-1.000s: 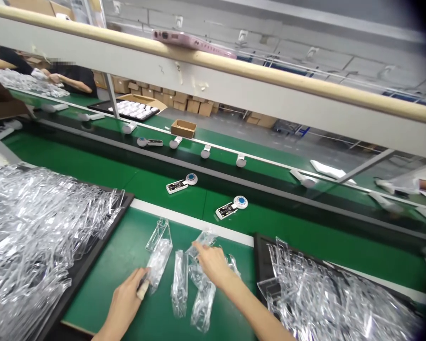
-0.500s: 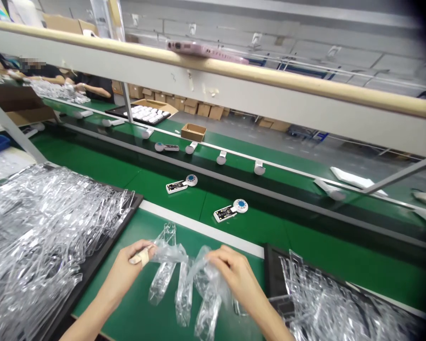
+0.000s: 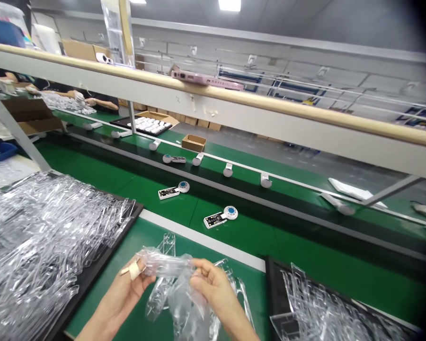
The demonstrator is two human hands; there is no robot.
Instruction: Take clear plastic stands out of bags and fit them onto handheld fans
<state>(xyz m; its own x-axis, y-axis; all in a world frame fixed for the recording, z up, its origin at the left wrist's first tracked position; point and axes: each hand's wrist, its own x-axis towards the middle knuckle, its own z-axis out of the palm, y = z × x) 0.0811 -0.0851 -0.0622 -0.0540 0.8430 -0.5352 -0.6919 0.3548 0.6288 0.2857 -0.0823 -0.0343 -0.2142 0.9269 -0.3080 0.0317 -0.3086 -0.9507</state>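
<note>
Green bench [image 3: 246,279], clear plastic sleeve [image 3: 166,264] between hands [image 3: 128,289] [image 3: 213,286]

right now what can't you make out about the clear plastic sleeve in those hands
Head view, clear plastic sleeve: its right end is hidden behind the right hand.
Head view, loose clear sleeves below that hand: cut off by the bottom edge.
Head view, white-and-blue device on the green belt: markings too small to read.

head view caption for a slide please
Left hand and right hand hold a clear plastic sleeve over a green workbench beside a green conveyor belt
</note>
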